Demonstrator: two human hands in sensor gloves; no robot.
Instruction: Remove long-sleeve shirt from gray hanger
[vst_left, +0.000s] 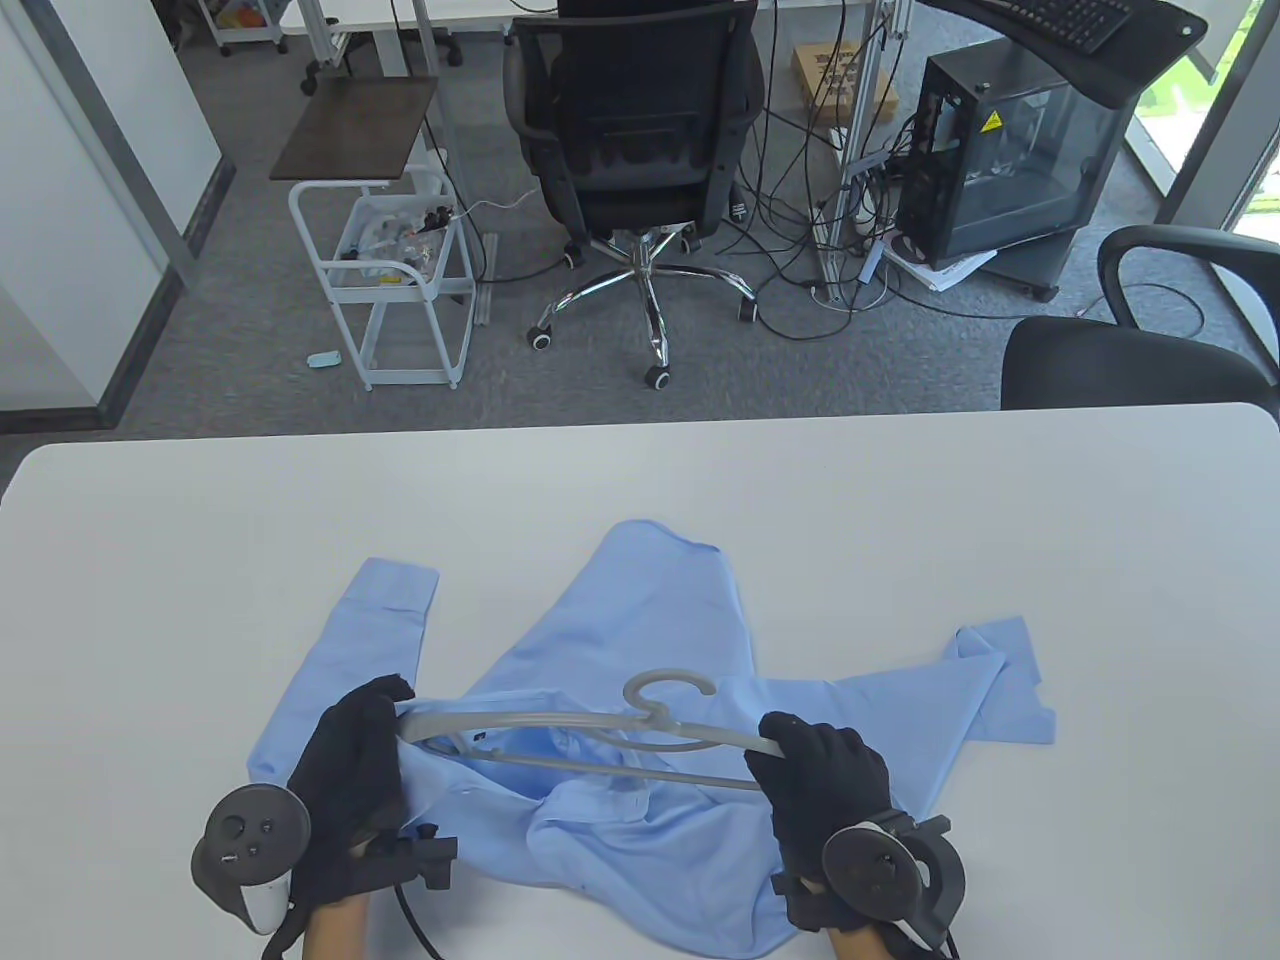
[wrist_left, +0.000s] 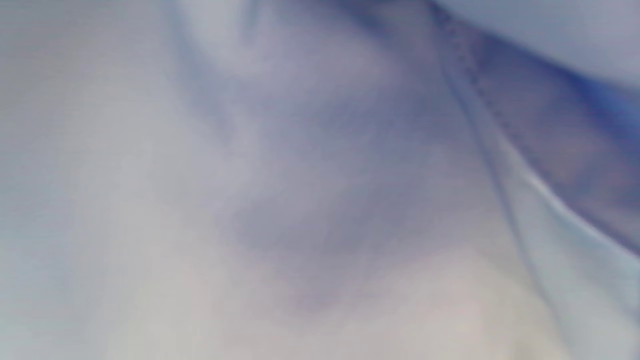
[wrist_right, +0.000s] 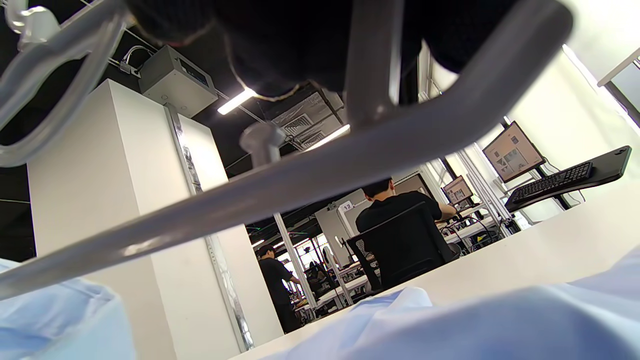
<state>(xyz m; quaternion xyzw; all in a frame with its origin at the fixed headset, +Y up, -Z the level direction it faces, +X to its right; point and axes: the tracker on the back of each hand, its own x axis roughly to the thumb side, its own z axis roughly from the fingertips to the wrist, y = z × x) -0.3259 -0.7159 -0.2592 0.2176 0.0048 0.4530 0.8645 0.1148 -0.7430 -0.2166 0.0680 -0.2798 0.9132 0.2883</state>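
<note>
Fabric of the light-blue long-sleeve cotton shirt lies crumpled on the white table near its front edge, with the slim gray plastic hanger lifted just above it, hook pointing away; no brand or label writing can be read on either. Black-gloved left hand grips the hanger's left end together with shirt cloth, while the black-gloved right hand is closed around the hanger's right end, both palms down, trackers toward the person.

Bare table lies beyond the crumpled shirt; hanger spans between both hands.
</note>
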